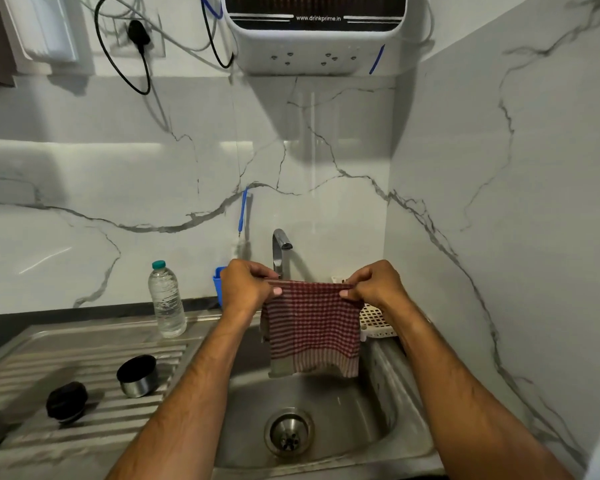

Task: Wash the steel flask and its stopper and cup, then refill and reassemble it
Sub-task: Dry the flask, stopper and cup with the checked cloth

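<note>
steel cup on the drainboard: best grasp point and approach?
Take the steel cup from above by its side wall, fingers on opposite sides of the band below the dark rim. It stands mouth-up and slightly tilted on the ridges, with free space around it; the stopper lies apart to its left.

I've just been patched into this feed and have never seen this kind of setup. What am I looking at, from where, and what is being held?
There is no machine: a person's two bare hands, filmed by one wide-angle camera on their head, looking forward and down over a steel sink. The left hand and right hand each pinch a top corner of a red-and-white checked cloth, which hangs spread over the basin below the steel tap. On the ribbed draining board to the left lie a black round stopper and a steel cup with a dark inside. A clear plastic water bottle with a teal cap stands behind them.
</note>
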{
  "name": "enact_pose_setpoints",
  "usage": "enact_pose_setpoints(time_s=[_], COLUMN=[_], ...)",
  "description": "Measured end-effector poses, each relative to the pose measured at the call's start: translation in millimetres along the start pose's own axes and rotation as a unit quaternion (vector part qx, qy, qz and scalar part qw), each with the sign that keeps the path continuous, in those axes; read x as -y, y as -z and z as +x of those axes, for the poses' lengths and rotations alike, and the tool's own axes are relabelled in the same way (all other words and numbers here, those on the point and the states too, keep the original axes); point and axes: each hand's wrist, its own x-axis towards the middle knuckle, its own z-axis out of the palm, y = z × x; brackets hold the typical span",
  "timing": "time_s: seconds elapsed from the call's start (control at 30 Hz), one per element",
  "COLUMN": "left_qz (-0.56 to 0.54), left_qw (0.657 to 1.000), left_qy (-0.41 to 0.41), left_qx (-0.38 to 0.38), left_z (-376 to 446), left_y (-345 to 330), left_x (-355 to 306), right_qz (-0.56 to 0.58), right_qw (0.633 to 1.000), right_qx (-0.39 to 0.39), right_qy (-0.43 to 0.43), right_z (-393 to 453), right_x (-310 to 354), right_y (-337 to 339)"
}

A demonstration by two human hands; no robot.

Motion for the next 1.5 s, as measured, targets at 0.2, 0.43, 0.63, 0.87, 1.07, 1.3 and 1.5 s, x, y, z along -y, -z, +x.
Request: enact_pose_setpoints(time_s=[0.2,0.43,0.63,0.87,1.07,1.3,1.5], left_qz=[-0.019,0.009,-0.128,0.023,0.094,-0.065,-0.058], left_qw=[0.998,0.995,0.971,0.972,0.987,0.994,0.994], left_qy=[0.0,-0.005,0.125,0.07,-0.031,0.031,-0.004], left_qx=[0.055,0.1,0.156,0.222,0.126,0.085,0.09], left_z=[7.6,5.3,0.2,-3.8,7.4,29.3,66.5], left_y=[-8.4,-22.6,-17.4,-31.1,-55.7,-96.2,-149.1], left_x=[2.6,8.1,-1.7,-4.6,6.2,21.1,14.0], right_qz=[0.042,0.046,0.213,0.115,-0.106,-0.087,-0.022], right_qw=[0.998,0.998,0.971,0.981,0.993,0.99,0.989], right_qx=[-0.001,0.013,0.096,0.156,0.025,-0.078,-0.147], right_qy=[0.046,0.042,-0.043,-0.003,0.049,0.075,0.004], right_z=[7.3,5.2,-4.5,-4.6,0.2,24.1,46.5], right_x=[-2.2,-3.1,-4.1,-8.3,-19.8,-39.8,-61.8], right_y=[5.5,5.5,23.3,27.9,23.1,32.9,43.7])
